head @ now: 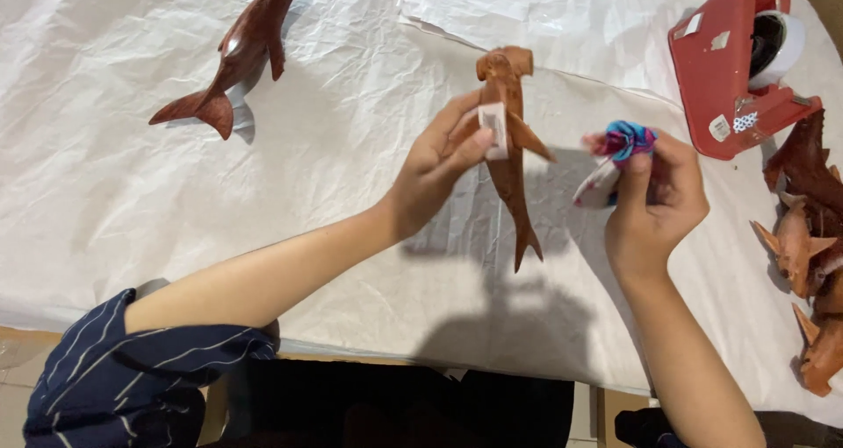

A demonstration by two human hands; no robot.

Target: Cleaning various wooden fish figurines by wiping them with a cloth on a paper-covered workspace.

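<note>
White paper (105, 193) lies open around left hand (435, 169) pinching wooden shark (512, 149), right hand (654, 204) pinching cloth (619, 154)

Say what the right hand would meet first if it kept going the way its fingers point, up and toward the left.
Probably the wooden hammerhead shark held up by the left hand: the right hand, pinching a blue-and-pink bundle, points at its side fin. Depth between them is unclear, so it might pass in front.

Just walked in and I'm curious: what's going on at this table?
A person's left hand holds a carved wooden hammerhead shark above the white paper sheet, thumb pressed on a small white tag at its body. The right hand grips a blue and pink crumpled bundle. A wooden dolphin, a red tape dispenser and more carvings lie around.
</note>
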